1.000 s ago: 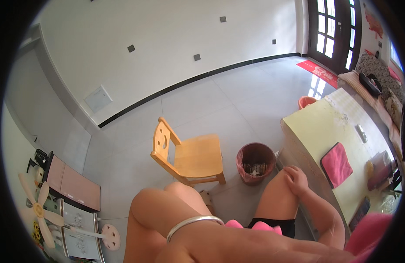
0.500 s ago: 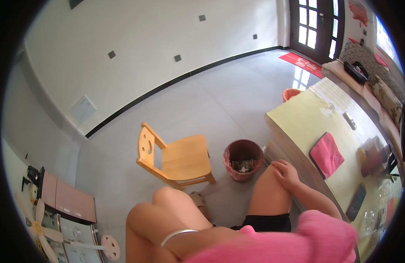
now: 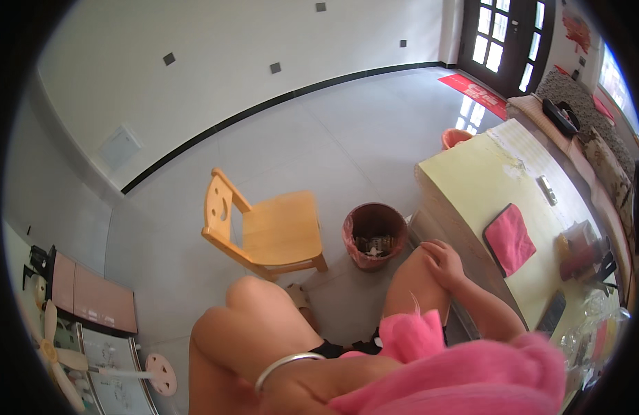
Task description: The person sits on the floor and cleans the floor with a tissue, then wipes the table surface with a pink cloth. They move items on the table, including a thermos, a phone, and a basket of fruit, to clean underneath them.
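Note:
I am seated, legs bent. My right hand [image 3: 444,264] lies on my right knee, its fingers stretched out over the skin and holding nothing. Toward the lower left, my left forearm wears a silver bangle [image 3: 286,364]. Beyond it, my left hand is down by my left leg, and its fingers do not show. Folds of a pink garment [image 3: 464,373] cover the bottom middle. Just ahead of my right knee stands a dark red bin [image 3: 354,245] with a pinkish liner and some litter inside. A small wooden chair [image 3: 281,225] with a smiling-face backrest stands left of the bin.
At right is a yellowish table [image 3: 464,176] bearing a pink cloth [image 3: 511,238], a remote control [image 3: 553,312] and clear plastic packaging. An orange bin [image 3: 456,137] stands behind it. A fan [image 3: 53,351] and a pink cabinet [image 3: 91,290] are at left. A red mat [image 3: 471,93] lies by the door.
The view has tilted slightly, so the chair and bin sit higher and further left in the picture. The pink garment's folds have shifted. My right hand stays on my knee.

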`<control>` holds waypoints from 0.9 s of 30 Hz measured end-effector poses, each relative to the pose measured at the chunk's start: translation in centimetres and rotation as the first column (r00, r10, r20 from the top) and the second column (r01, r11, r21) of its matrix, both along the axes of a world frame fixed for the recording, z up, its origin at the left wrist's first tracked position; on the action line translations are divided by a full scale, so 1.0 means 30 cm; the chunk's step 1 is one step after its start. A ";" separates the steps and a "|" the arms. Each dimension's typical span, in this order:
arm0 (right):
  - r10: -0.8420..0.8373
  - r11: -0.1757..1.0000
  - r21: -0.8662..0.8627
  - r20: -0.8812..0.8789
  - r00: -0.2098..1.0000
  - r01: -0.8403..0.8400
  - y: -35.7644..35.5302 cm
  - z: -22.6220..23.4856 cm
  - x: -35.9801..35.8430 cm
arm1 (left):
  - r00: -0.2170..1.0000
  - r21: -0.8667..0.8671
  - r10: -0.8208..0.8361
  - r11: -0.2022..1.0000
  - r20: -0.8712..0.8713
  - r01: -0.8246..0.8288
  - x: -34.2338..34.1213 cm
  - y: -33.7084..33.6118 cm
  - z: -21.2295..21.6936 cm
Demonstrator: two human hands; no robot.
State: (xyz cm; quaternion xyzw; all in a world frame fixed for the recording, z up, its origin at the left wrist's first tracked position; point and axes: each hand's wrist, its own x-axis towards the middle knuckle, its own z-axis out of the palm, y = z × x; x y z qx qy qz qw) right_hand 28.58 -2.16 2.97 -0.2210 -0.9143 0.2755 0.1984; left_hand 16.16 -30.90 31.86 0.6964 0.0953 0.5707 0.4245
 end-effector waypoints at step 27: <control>0.025 0.999 0.036 0.003 1.000 -0.025 0.023 -0.008 -0.029 | 0.997 0.006 0.033 0.999 -0.064 -0.033 -0.060 -0.015 -0.002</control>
